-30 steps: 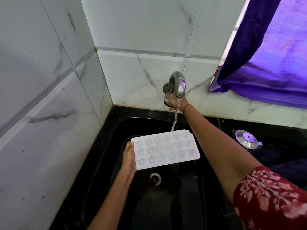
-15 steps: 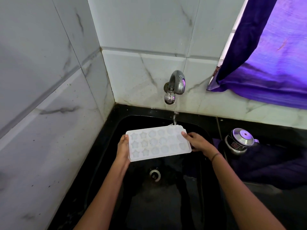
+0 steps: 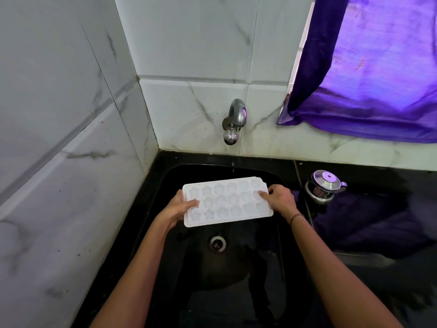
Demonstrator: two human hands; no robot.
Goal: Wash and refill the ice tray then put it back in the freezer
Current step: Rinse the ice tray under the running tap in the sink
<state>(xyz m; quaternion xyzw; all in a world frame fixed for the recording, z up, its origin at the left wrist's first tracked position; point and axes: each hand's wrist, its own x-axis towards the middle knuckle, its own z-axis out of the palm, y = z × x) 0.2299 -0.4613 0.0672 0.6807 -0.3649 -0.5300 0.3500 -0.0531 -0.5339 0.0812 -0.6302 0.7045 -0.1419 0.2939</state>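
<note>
Gripping the white ice tray (image 3: 227,201) by both short ends, level, over the black sink (image 3: 236,268). Left hand (image 3: 176,209): fingers (image 3: 191,204) curled around the left edge, thumb on top over the star-shaped cells. Right hand (image 3: 280,200): fingers closed on the right edge, thumb across the top cells. Drain (image 3: 218,243) sits below and between the fingers. Tap (image 3: 234,121) on the tiled wall beyond them. Steel pot (image 3: 322,187) on the dark tabletop (image 3: 378,181), right of the right-hand fingers. Purple curtain (image 3: 369,74) up right.

white marble-veined wall tiles (image 3: 194,43) meet in a corner above a black worktop (image 3: 354,171); purple curtain (image 3: 378,79) glows with daylight.
</note>
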